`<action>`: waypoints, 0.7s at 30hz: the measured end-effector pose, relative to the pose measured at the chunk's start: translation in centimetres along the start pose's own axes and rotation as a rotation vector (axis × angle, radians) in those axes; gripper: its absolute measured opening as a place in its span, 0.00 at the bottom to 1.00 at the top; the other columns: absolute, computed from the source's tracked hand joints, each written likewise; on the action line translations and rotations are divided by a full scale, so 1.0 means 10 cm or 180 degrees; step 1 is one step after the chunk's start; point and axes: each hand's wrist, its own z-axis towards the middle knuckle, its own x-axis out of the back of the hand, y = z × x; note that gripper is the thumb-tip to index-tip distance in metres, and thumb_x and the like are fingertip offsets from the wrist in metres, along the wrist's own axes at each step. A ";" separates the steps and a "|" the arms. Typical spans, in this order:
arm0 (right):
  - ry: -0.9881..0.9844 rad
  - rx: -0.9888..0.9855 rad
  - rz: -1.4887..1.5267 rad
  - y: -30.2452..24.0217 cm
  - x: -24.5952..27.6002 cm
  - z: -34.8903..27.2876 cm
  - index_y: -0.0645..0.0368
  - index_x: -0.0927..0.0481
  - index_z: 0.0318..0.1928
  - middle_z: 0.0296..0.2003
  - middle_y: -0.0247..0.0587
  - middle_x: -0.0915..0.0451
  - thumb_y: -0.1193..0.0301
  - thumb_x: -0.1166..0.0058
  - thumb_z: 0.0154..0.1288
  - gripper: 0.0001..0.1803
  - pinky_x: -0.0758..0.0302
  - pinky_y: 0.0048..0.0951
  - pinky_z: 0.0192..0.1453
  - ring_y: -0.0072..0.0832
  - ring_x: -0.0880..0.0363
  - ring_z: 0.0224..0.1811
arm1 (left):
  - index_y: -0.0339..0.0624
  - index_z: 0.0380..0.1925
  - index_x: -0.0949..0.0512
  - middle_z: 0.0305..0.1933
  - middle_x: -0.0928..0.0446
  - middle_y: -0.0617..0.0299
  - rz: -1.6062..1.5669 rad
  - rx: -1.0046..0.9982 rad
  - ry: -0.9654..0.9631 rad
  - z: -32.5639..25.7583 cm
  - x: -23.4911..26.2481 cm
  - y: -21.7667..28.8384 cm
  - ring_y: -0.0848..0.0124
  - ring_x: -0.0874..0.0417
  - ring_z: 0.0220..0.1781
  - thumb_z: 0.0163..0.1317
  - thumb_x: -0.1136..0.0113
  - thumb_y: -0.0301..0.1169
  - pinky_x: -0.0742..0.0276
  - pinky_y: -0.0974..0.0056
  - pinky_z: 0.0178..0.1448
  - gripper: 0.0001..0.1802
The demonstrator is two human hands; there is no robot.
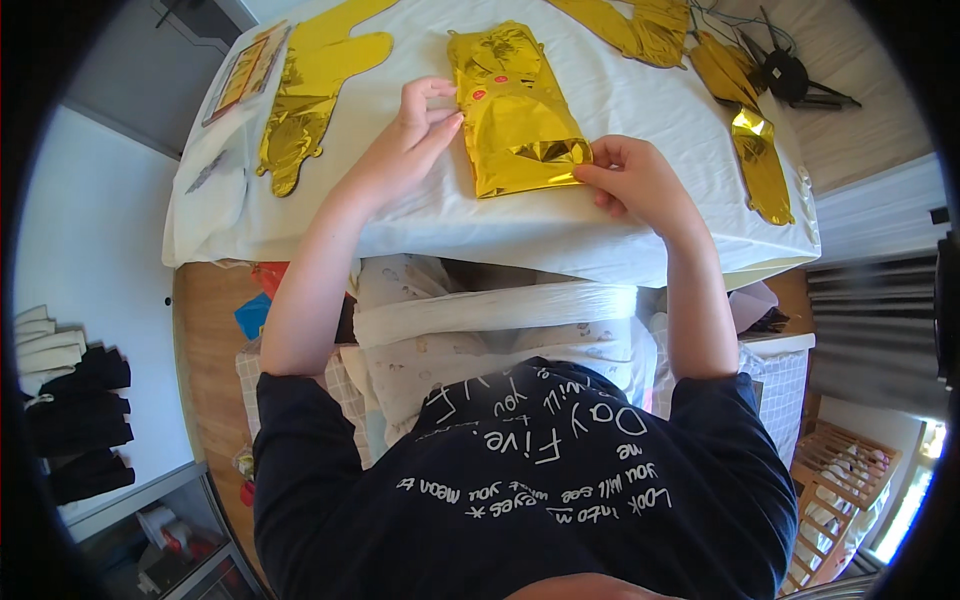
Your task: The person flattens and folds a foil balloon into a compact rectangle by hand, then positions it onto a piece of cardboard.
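Note:
A shiny gold foil balloon (518, 125), flat and folded into a rough rectangle, lies on the white-covered table in front of me. It has two small red round marks on its upper half, and its surface is creased. My left hand (420, 125) is at its left edge, thumb and fingertips closing on the foil there. At the lower right corner, my right hand (635, 178) pinches the folded edge between thumb and fingers, the other fingers curled. The foil's underside is hidden.
Another flat gold foil balloon (305, 105) lies at the left, beside a printed sheet (240, 80) and a clear plastic bag (212, 190). More gold foil pieces (757, 150) lie at the right, near a black device with thin arms (785, 75). The white tablecloth (400, 225) hangs over the near edge.

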 end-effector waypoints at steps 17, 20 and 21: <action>-0.0283 -0.0177 0.0065 0.01 0.09 0.10 0.66 0.16 0.44 0.29 0.33 0.16 0.70 0.35 0.69 0.11 0.26 0.18 0.27 0.15 0.20 0.27 | 0.47 0.38 0.13 0.47 0.14 0.63 0.1571 0.0438 0.0842 -0.51 -0.25 0.61 0.62 0.16 0.52 0.61 0.26 0.41 0.29 0.53 0.63 0.13; -0.0335 -0.0216 0.0005 -0.02 0.08 0.10 0.66 0.16 0.45 0.30 0.33 0.16 0.70 0.35 0.69 0.11 0.26 0.18 0.27 0.15 0.20 0.27 | 0.48 0.37 0.11 0.49 0.14 0.64 0.2029 0.0086 0.1119 -0.72 -0.48 0.66 0.65 0.17 0.55 0.58 0.23 0.42 0.35 0.56 0.68 0.13; -0.0306 -0.0186 0.0016 -0.02 0.07 0.10 0.66 0.16 0.45 0.30 0.33 0.16 0.70 0.35 0.69 0.11 0.26 0.18 0.27 0.15 0.20 0.27 | 0.48 0.37 0.11 0.49 0.14 0.64 0.2034 0.0097 0.1119 -0.76 -0.54 0.65 0.65 0.17 0.55 0.58 0.23 0.42 0.35 0.56 0.68 0.13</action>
